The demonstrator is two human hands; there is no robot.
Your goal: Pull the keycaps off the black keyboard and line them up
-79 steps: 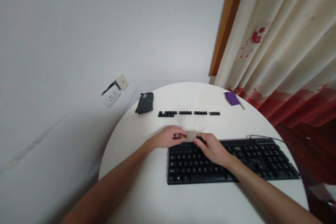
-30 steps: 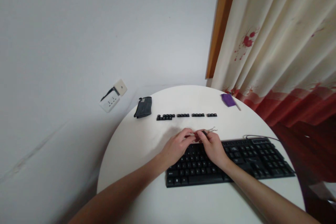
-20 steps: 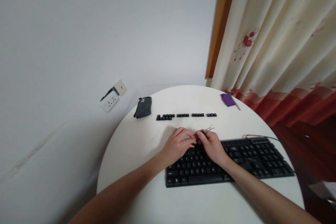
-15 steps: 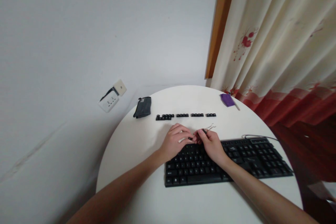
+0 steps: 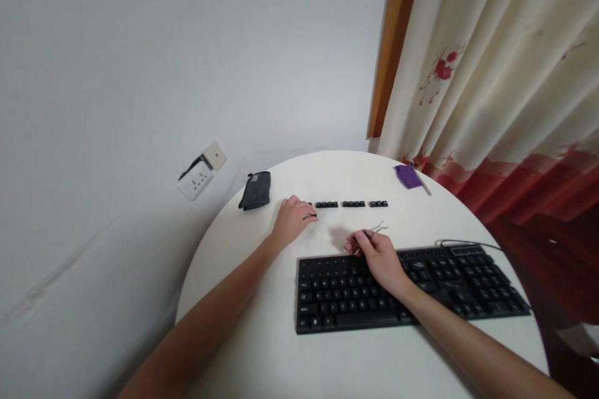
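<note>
Now: right hand (image 5: 378,255) closed round wire keycap puller (image 5: 377,229), thin silver loops poking out past fingers, just over far edge of black keyboard (image 5: 421,290). Left hand (image 5: 291,220) curled at left end of black keycap row (image 5: 352,204); whether it pinches a keycap, cannot tell.

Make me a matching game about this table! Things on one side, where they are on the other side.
Things:
1. keyboard
2. grey pouch
3. purple packet
4. wire tool

Places:
A. pinched in the right hand
B. at the far right of the table, next to the curtain
C. on the near side of the table, under the right wrist
D. at the far left, beyond the left end of the row of loose keys

Pairs: 1-C, 2-D, 3-B, 4-A
</note>
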